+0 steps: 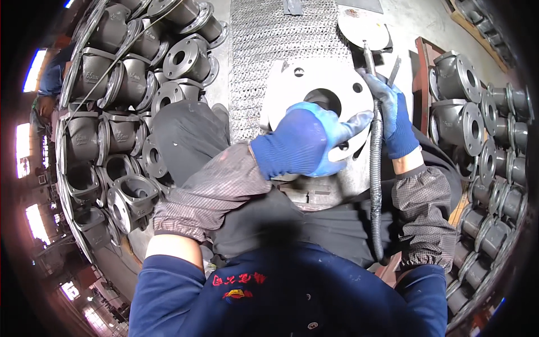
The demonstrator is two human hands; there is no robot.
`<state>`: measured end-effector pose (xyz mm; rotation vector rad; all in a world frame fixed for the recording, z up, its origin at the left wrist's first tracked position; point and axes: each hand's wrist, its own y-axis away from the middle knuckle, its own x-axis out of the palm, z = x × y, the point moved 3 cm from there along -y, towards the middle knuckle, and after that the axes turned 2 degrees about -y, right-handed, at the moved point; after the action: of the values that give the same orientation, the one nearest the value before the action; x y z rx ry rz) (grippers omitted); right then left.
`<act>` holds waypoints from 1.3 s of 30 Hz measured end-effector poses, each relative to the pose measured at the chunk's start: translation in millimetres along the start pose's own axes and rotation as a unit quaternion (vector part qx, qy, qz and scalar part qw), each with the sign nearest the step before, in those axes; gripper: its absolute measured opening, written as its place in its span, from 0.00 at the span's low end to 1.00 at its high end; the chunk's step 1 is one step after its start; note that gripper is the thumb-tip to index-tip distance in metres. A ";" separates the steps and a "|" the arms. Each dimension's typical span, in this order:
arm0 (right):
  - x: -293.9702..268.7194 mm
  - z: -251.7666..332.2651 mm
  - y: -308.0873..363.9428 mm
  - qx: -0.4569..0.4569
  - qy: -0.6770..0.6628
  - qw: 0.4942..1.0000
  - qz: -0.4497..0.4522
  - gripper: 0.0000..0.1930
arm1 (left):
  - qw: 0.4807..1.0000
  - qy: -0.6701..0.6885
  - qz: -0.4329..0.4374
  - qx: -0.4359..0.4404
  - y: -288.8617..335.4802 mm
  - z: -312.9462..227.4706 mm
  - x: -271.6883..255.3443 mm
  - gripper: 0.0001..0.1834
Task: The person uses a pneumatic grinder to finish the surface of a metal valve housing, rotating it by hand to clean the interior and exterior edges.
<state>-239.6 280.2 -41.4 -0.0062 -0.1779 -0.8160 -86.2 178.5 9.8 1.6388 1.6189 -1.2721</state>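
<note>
A brightly lit flanged metal casting (pixel 281 92) lies in front of me, its round face up, with a large central bore and smaller bolt holes. Over its near side is my left hand (pixel 306 140) in a blue glove, index finger stretched to the right across the face, the other fingers lower and apart. At the casting's right edge, my right hand (pixel 393 109), also gloved, closes around a thin flat metal strip (pixel 396 70) that sticks up from it. A flexible metal gooseneck (pixel 376 185) passes in front of this hand. Part of the right fingers is hidden behind it.
Dark grey flanged castings (pixel 132 81) are stacked along the left, and more castings (pixel 457 126) stand at the right. Beyond the work lies a textured metal mat (pixel 252 50). A white disc (pixel 362 28) sits at the gooseneck's far end. My knees flank the work.
</note>
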 end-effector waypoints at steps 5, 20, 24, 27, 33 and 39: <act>2.3 6.6 -1.2 -0.194 0.312 0.927 0.081 0.17 | 0.950 0.146 -0.262 -0.085 5.2 38.7 -46.0 0.19; 103.2 31.4 6.8 -0.201 0.213 0.952 0.092 0.15 | 0.741 0.551 -0.245 -0.296 124.5 112.9 -23.1 0.19; 102.0 18.0 -8.5 -0.201 0.224 0.947 0.108 0.17 | 0.941 0.117 -0.219 -0.230 128.7 100.2 -53.3 0.17; 98.3 -3.6 -20.8 0.039 0.081 0.994 0.055 0.19 | 0.960 -0.007 -0.215 -0.181 134.0 105.2 -73.4 0.19; 81.4 3.4 -29.0 0.014 0.179 0.983 -0.045 0.18 | 0.968 -0.023 -0.238 -0.075 109.2 70.0 -91.7 0.23; 91.6 56.5 17.5 -0.023 0.150 0.987 -0.054 0.16 | 0.966 -0.029 -0.254 -0.027 113.9 67.3 -77.0 0.29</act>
<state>-174.3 230.1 30.0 0.0828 0.1260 -0.9185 15.9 64.9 18.3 1.1742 2.0985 -1.4786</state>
